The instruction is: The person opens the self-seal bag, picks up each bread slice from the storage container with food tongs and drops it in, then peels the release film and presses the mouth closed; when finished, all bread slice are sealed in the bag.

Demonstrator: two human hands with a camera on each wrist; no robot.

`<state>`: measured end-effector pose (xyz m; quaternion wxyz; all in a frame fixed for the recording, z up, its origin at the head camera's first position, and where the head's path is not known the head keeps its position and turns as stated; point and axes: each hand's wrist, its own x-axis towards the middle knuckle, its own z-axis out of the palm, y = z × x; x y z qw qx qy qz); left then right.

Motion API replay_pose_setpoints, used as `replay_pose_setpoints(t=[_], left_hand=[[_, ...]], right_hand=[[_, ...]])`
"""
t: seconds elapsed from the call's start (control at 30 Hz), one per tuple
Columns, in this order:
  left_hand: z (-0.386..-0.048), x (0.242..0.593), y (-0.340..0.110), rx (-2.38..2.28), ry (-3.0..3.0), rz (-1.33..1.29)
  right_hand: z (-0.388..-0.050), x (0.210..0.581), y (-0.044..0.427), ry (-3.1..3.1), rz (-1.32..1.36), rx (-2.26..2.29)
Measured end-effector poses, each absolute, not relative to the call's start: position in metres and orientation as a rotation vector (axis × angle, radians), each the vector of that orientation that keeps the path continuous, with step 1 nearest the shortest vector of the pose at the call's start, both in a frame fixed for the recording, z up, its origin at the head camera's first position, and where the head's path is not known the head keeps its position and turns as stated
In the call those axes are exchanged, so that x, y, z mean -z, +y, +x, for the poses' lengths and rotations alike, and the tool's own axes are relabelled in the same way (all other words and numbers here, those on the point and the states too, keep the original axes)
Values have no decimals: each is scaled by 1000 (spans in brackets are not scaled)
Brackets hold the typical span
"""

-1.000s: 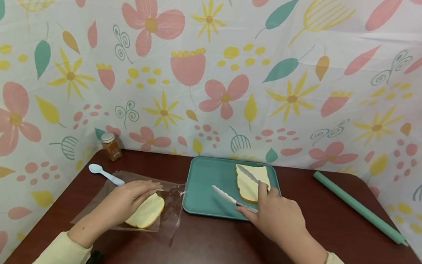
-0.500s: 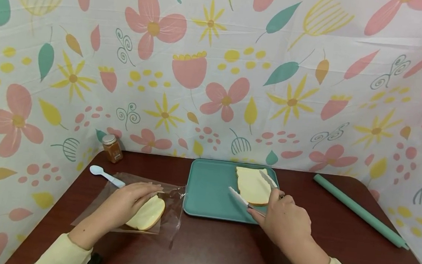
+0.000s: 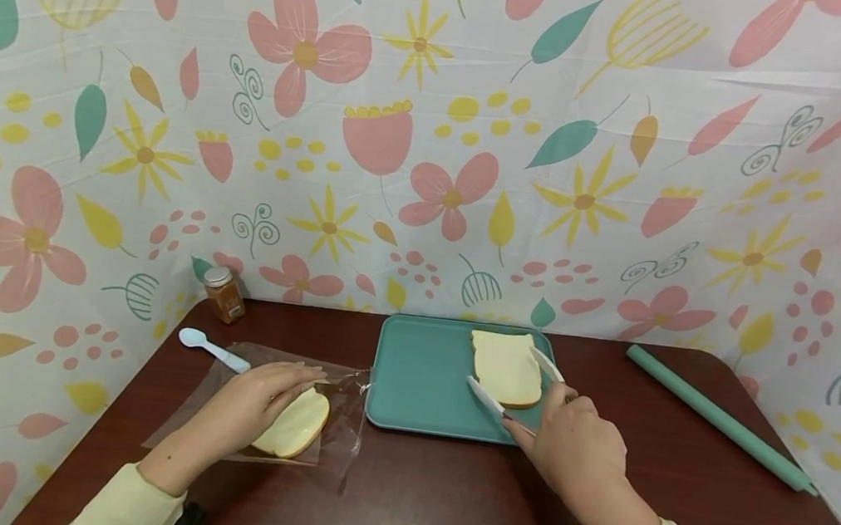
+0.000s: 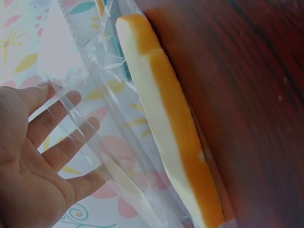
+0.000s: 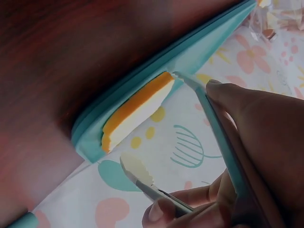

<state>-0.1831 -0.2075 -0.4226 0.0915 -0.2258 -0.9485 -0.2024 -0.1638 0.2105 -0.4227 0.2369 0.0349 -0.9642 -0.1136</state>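
Note:
My right hand [image 3: 577, 447] grips a pair of tongs [image 5: 216, 126]. The tongs' arms are spread, one tip on either side of a bread slice [image 3: 507, 372], which lies flat on the right part of a green tray [image 3: 410, 387]. My left hand [image 3: 254, 402] is over a clear plastic bag [image 3: 340, 447], its fingers spread against the film in the left wrist view [image 4: 47, 156]. Beside that hand a second bread slice [image 3: 295, 428] lies at the bag; whether it is fully inside I cannot tell.
A pale blue spoon [image 3: 212, 349] lies beyond the bag, partly beside it. At the back left corner stands a jar [image 3: 224, 295] with a metal lid. A long green roll [image 3: 718, 418] lies diagonally on the right. A floral cloth hangs behind the table.
The tongs have moved right and toward me; their tips went from above the tray slice to its two sides. My left hand has stayed in place.

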Motion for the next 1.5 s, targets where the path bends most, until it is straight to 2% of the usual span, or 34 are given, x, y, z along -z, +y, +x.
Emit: replay_pose_setpoints(t=[0.83,1.2,1.5], left_hand=[[-183,425,-205,610,-2813,-672],[-183,427,-205,601,-2810,-670],[-184,427,-206,608,-2813,-668]], right_hand=[[-166,413,210,-3035,-81,54],[-171,420,209,-2948,-53,69],[-172,435,220,-2569,102,120]])
